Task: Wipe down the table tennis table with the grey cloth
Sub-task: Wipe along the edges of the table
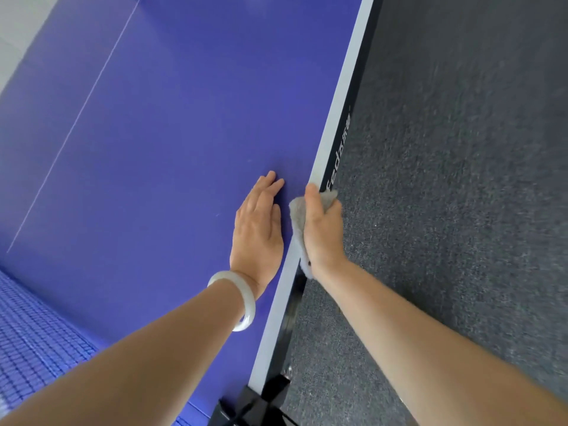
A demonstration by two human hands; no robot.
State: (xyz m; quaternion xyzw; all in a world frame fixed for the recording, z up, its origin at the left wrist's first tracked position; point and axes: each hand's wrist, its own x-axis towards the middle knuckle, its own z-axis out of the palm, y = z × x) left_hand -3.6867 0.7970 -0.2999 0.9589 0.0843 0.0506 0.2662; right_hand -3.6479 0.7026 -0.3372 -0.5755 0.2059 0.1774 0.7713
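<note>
Fingers point(332, 213) of right hand point(322, 233) curl round grey cloth point(296, 212) on white edge point(338, 118) of bench point(153, 149); left hand point(258, 229) flat, fingers straight. Press cloth snug, slide along edge in one long go.

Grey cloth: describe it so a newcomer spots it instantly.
Start at the blue table tennis table and follow its white edge stripe beside the dark carpet. The right hand grips that edge, and the grey cloth is the pale fuzzy wad bunched under it. The left hand alongside lies flat, holding nothing.
</note>
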